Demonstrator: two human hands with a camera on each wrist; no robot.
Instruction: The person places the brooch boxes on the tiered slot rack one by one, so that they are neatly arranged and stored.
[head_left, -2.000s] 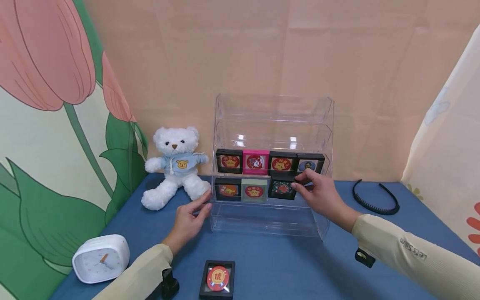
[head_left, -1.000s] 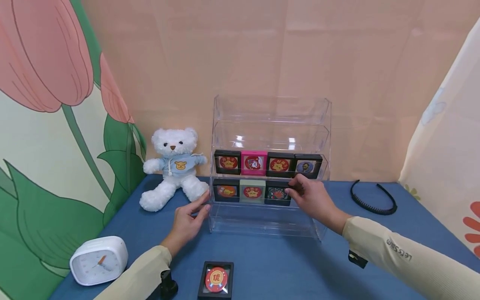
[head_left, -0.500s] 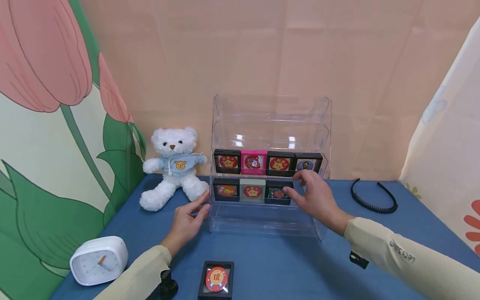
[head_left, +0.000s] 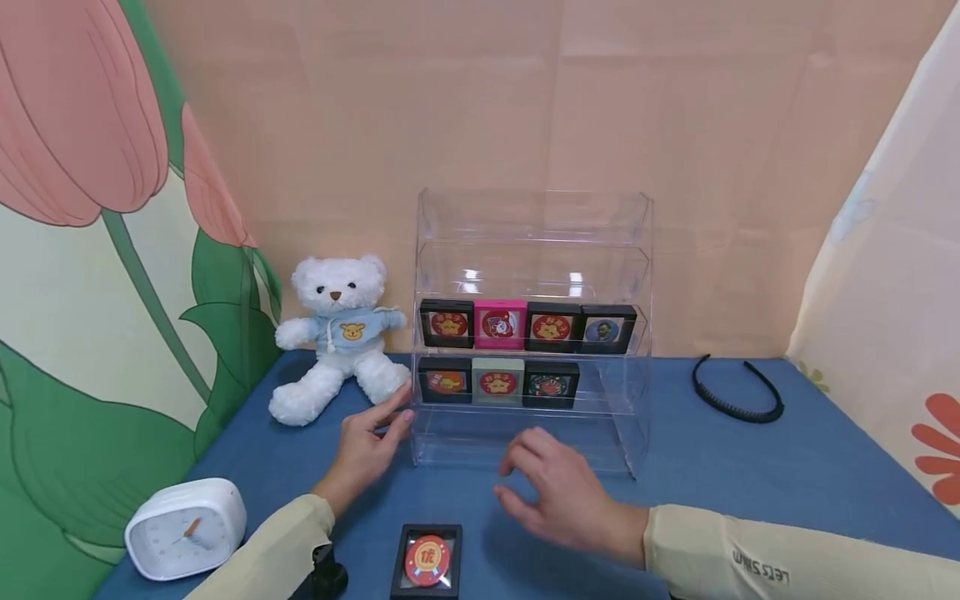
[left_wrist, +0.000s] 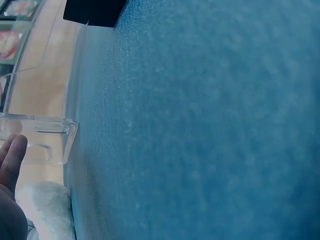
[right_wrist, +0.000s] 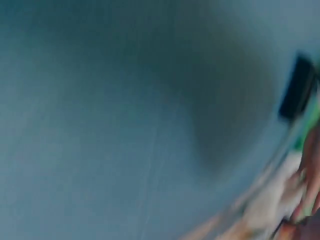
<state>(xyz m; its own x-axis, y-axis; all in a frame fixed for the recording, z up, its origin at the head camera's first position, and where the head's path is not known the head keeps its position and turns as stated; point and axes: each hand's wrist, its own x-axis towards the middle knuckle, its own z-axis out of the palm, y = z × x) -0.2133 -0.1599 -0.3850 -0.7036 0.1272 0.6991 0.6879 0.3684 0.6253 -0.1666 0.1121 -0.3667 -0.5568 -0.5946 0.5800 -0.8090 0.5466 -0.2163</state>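
A clear acrylic tiered rack stands against the back wall. My left hand has its fingertips at the rack's lower left side, fingers nearly straight; the left wrist view shows the fingers by the clear edge. In front of the rack my right hand hangs over the cloth with fingers loosely bent and nothing between them. Several small framed badges fill the rack's third tier, a pink one among them. Below are three more, the rightmost a black framed badge. Another black framed badge lies on the table near the front.
A white teddy bear in a blue top sits left of the rack. The white alarm clock stands at front left. At right lies a black headband on the blue cloth.
The right hand set the black framed badge upright in the lower row, let go of it, and moved down toward the front. My left hand stays at the rack's side.
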